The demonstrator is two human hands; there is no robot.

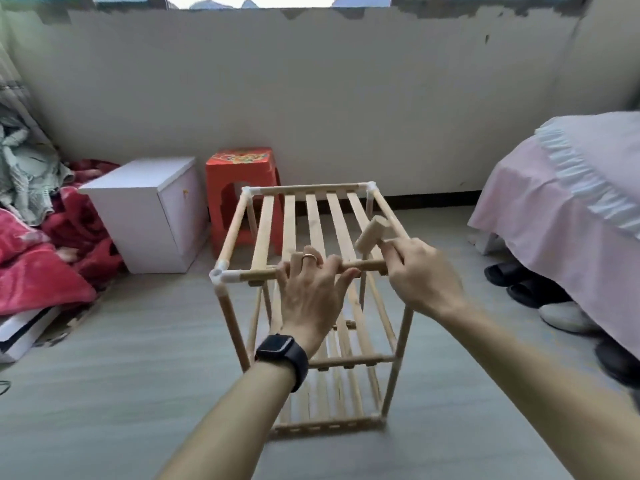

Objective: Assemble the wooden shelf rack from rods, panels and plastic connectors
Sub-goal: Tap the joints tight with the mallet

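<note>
**Two hands at the top of the rack**

The wooden shelf rack (265, 230) stands upright on the floor (104, 375), in the middle of the room. It has three levels. The top level is made of flat slats (311, 220) that run from front to back. White plastic connectors (220, 275) join the rods at the top corners. Three of them can be seen. The near right corner is hidden behind a hand.

The left hand (311, 289) holds the front top rod (259, 273). Its fingers curl over the rod and the thumb goes under it. There is a ring (309, 257) on one finger and a dark watch (282, 358) on the wrist.

The right hand (419, 271) is closed around the handle of a small wooden hammer (372, 233). The hammer head is tilted up, over the right side of the top level, near the front right corner.

Behind the rack, by the wall, is a red stool (239, 168). A white box (145, 209) sits just beside the stool, on its left. A red blanket (34, 271) lies on the far left. On the right is a bed (571, 202) with a pink cover, and shoes (564, 317) lie on the floor under its edge.
</note>
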